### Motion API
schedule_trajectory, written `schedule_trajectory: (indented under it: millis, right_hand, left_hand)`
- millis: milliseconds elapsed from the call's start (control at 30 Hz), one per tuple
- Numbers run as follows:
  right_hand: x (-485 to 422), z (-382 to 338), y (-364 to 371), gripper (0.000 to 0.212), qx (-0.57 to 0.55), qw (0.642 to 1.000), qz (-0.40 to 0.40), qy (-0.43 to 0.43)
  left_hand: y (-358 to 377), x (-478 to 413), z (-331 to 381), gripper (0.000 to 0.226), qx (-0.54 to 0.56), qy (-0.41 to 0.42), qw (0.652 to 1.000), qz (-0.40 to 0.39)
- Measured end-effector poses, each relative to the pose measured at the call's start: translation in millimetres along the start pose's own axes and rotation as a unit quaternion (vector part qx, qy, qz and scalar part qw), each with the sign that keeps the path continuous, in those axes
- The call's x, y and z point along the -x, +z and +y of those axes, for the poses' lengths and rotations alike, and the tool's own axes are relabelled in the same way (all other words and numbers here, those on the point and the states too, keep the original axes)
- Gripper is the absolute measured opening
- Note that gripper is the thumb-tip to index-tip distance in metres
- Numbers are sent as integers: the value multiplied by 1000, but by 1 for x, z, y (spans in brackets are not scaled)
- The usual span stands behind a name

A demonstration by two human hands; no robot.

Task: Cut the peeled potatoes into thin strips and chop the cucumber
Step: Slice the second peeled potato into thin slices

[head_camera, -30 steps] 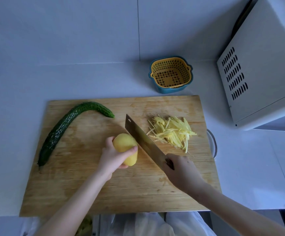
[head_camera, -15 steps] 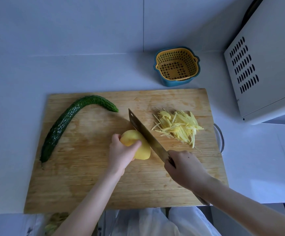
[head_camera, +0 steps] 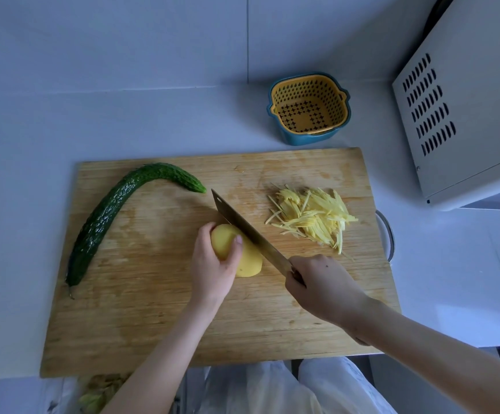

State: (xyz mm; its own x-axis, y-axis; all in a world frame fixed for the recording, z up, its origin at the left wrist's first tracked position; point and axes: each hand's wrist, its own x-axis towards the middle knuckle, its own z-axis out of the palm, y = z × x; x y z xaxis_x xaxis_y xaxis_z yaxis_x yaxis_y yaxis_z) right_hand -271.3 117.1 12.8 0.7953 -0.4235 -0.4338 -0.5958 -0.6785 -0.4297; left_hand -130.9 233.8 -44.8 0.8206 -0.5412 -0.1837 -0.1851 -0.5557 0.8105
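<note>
Yellow and peeled, the potato [head_camera: 250, 262] lies near the middle of the wooden cutting board [head_camera: 153, 324]. The left hand [head_camera: 212, 270] grips it, fingers curled over its top and one fingertip resting close to the blade. The right hand [head_camera: 320, 285] is closed round the handle of a cleaver [head_camera: 242, 225], and the fist hides the handle. The blade runs diagonally away from the person with its edge against the potato's right side. Whether it has bitten in or only rests there cannot be told.

The step in hand looks like the first slices off this potato, which appears whole. The next move calls for a straight downward press that takes a thin slice, with the holding fingertips tucked back from the edge. After that the slices would need stacking and cutting lengthwise.

Just beyond the blade, on the board's right part, lies a loose heap of potato strips [head_camera: 311, 216] — one share of the job seemingly done. The cucumber [head_camera: 108, 210] curves along the board's left side, uncut.

On the pale desk [head_camera: 33, 130], past the board's far edge, stands a yellow strainer basket [head_camera: 332, 109] nested in a blue bowl. A white vented appliance [head_camera: 466, 115] stands at the right.
</note>
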Motion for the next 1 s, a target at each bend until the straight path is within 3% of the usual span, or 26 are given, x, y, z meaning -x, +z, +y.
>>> schedule_trajectory:
  millis: [133, 333, 533, 1000]
  right_hand:
    - [5, -8, 5, 24, 1, 1000, -5, -11]
    - [7, -7, 2, 23, 9, 999, 26, -25]
    - [26, -7, -13, 23, 38, 990, 118, -73]
    - [31, -16, -7, 15, 80, 986, 106, -99]
  left_hand:
    - [5, 8, -3, 46, -2, 3, 999, 42]
    - [4, 7, -2, 31, -24, -6, 998, 66]
    - [14, 9, -2, 49, -9, 30, 993, 110]
    - [17, 3, -8, 53, 13, 57, 991, 123]
